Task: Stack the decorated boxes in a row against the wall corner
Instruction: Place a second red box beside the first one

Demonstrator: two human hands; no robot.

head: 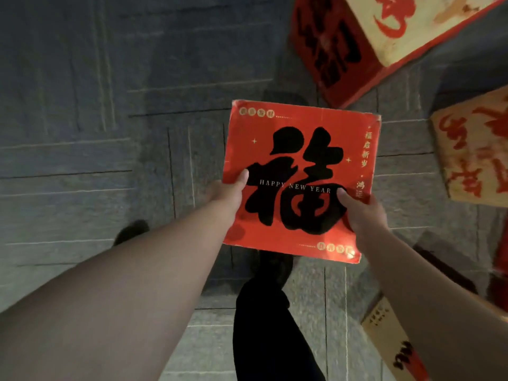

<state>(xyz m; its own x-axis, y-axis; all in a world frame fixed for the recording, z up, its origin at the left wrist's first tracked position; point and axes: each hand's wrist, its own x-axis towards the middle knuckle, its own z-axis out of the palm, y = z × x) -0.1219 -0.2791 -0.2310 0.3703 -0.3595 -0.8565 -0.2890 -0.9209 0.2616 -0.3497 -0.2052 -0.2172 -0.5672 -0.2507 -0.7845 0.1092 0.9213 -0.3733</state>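
Head view, looking straight down. Red box (299, 180) sits centre frame, held up off the grey carpet floor (82, 133), top face toward the camera. Face shows a big black character, white "HAPPY NEW YEAR" across the middle, gold text down the right edge, gold roundels at the 11 and 5 o'clock corners. Edges look worn and whitish.

Left hand (226, 193) clamps the box's left edge at about 9 o'clock of the box, thumb lying on the top face, the other fingers hidden underneath. Right hand (362, 210) grips the right edge at about 4 o'clock of the box, thumb on top over the black character, fingers hidden below. Both bare forearms run in from the 7 and 5 o'clock frame corners.

Other decorated boxes: a large red and cream box (371, 42) at 1 o'clock of the frame, tilted, blurred. A cream box with red brushwork (472, 149) at 3 o'clock, cut by the frame edge, well apart from the held one. A brown box with a red end (393, 339) at 5 o'clock, partly behind the right forearm.

A dark trouser leg (264, 325) at 6 o'clock under the held box, dark shoe (132, 229) at 8 o'clock. No wall corner in view.
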